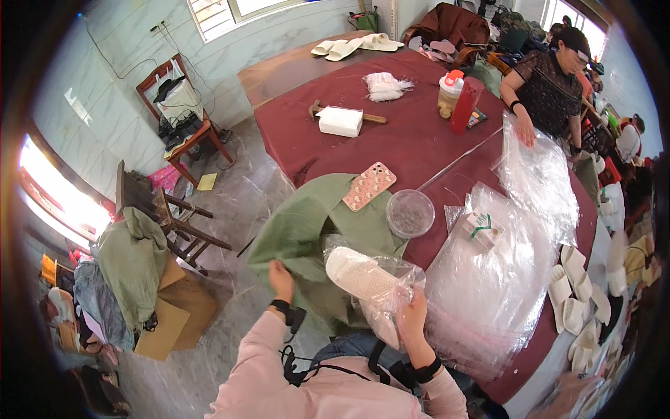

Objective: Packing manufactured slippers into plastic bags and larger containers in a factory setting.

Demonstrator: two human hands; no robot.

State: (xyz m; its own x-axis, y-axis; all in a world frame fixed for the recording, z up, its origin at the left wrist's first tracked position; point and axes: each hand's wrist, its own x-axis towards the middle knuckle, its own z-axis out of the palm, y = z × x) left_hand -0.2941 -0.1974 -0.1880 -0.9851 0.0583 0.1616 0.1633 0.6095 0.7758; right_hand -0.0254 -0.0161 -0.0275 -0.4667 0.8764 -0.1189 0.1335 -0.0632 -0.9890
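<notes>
At the front of the table, my right hand [413, 315] is closed on a clear plastic bag with a pair of white slippers [361, 274] in it. One slipper lies sole up with its textured surface showing; the other hangs lower, partly hidden behind the bag's folds. My left hand [281, 282] has its fingers curled on the edge of a green woven sack [296, 223], which drapes over the table edge and down toward my lap. A phone in a pink patterned case [370, 186] and a round clear tub [410, 214] rest beyond the slippers.
Flat clear plastic bags [481, 293] pile up at right, with a small box [483, 230] on top. Across the maroon table [293, 140] lie a hammer [375, 119], a white stack [340, 121] and drink containers [466, 105]. A co-worker [551, 84] handles bags. Loose slippers [576, 300] sit far right.
</notes>
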